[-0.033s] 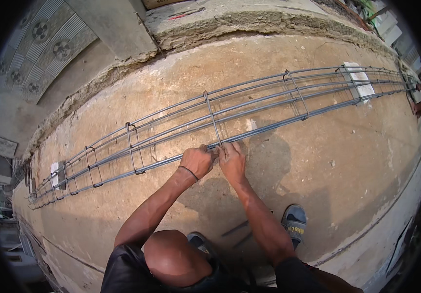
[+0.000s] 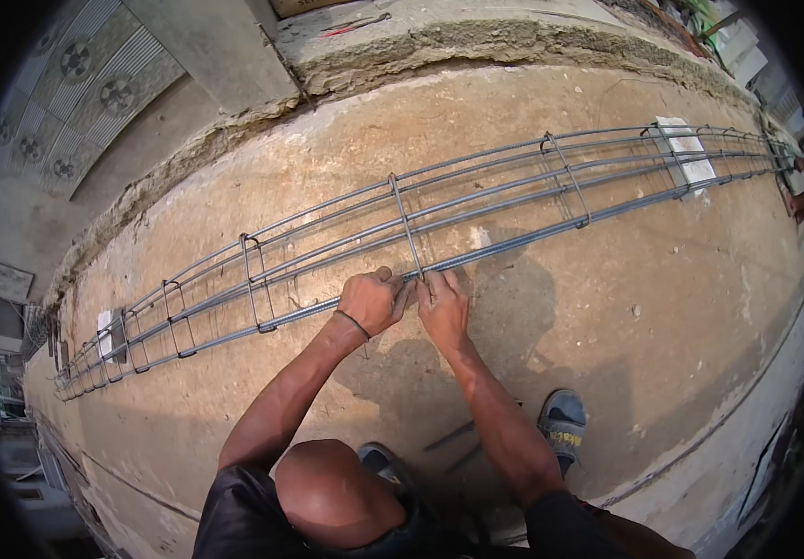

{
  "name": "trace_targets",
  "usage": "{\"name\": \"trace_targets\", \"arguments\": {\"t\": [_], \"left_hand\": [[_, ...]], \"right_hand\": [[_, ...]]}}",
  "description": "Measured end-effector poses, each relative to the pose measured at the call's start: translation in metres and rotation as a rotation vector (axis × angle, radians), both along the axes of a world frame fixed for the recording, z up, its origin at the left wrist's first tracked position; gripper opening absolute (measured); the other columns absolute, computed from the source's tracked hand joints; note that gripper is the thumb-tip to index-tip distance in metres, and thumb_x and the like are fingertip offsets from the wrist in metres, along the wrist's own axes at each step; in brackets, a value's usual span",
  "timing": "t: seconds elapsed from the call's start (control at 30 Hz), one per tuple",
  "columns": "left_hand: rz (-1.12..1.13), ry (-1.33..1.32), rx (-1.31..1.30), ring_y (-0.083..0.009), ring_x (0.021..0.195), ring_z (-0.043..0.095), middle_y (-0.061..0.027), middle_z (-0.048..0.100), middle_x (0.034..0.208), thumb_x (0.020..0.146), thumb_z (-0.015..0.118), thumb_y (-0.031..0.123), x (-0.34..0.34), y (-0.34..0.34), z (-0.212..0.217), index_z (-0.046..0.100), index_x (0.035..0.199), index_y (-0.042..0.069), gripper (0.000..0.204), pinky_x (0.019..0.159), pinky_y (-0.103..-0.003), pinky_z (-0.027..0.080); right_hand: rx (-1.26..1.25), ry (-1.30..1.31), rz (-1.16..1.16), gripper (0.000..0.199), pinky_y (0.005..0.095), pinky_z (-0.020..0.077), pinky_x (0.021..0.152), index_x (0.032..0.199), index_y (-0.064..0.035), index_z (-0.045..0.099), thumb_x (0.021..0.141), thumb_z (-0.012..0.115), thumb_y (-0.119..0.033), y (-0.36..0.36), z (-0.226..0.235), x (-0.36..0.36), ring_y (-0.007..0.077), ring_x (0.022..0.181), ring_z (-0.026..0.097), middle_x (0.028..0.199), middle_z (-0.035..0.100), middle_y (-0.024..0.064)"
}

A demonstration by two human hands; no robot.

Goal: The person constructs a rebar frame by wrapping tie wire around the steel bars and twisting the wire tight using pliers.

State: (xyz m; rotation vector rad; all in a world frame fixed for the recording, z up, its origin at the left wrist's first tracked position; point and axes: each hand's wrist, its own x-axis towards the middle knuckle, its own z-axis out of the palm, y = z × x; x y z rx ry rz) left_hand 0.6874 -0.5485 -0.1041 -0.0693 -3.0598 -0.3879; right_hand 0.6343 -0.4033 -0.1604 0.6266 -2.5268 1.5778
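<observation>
A worn, sandy-brown concrete floor [image 2: 607, 326] runs under a raised, crumbling kerb [image 2: 476, 42]. Across the floor lies a long rebar cage [image 2: 514, 200]: grey lengthwise bars held by rectangular stirrups spaced along them, curving from far left to far right, resting on a white block [image 2: 686, 154] near the right end. At the nearest bar, where one stirrup [image 2: 406, 224] meets it, the left hand [image 2: 371, 300] is clenched on the bar, and the right hand [image 2: 444, 306] has its fingers pinched at the joint just beside it. Sandalled feet [image 2: 562, 419] stand below.
</observation>
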Motion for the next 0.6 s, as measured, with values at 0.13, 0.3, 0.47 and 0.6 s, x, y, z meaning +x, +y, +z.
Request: {"name": "trace_targets", "arguments": {"t": [0.13,0.3,0.47,0.6], "left_hand": [[-0.084,-0.024,0.399,-0.0255,0.065,0.069,-0.0187,0.069,0.094,0.085,0.052,0.01,-0.043,-0.032,-0.008,0.069,0.1,-0.002,0.026,0.059,-0.033,0.054],[0.008,-0.804,0.742,-0.0188,0.072,0.071,-0.0124,0.069,0.094,0.086,0.05,0.007,-0.077,-0.048,-0.018,0.066,0.107,-0.004,0.029,0.059,-0.031,0.055],[0.076,-0.876,0.864,-0.0156,0.069,0.069,-0.0096,0.07,0.085,0.089,0.058,0.01,-0.08,-0.05,-0.007,0.067,0.108,-0.001,0.024,0.054,-0.028,0.053],[-0.042,-0.836,0.488,-0.0178,0.068,0.068,-0.0133,0.069,0.083,0.084,0.063,0.008,-0.092,-0.044,-0.013,0.069,0.104,0.002,0.022,0.055,-0.033,0.052]], "right_hand": [[0.013,0.099,-0.023,0.015,0.0458,0.05,0.062,0.091,-0.004,0.062,0.084,0.07,-0.014,-0.004,-0.006,0.003,0.0387,0.074,0.062,0.087,0.059,0.0162],[0.028,0.134,-0.055,0.015,0.0453,0.0505,0.062,0.091,-0.0042,0.061,0.085,0.07,-0.014,-0.005,-0.008,0.003,0.0375,0.073,0.063,0.087,0.059,0.016],[0.028,0.125,-0.076,0.015,0.0453,0.0509,0.062,0.091,-0.0046,0.061,0.086,0.07,-0.016,-0.006,-0.006,0.005,0.0367,0.073,0.063,0.087,0.06,0.015],[0.152,0.195,-0.033,0.017,0.0447,0.0524,0.063,0.091,-0.005,0.061,0.085,0.07,-0.018,-0.003,-0.005,0.004,0.0363,0.072,0.063,0.086,0.059,0.0149]]}}
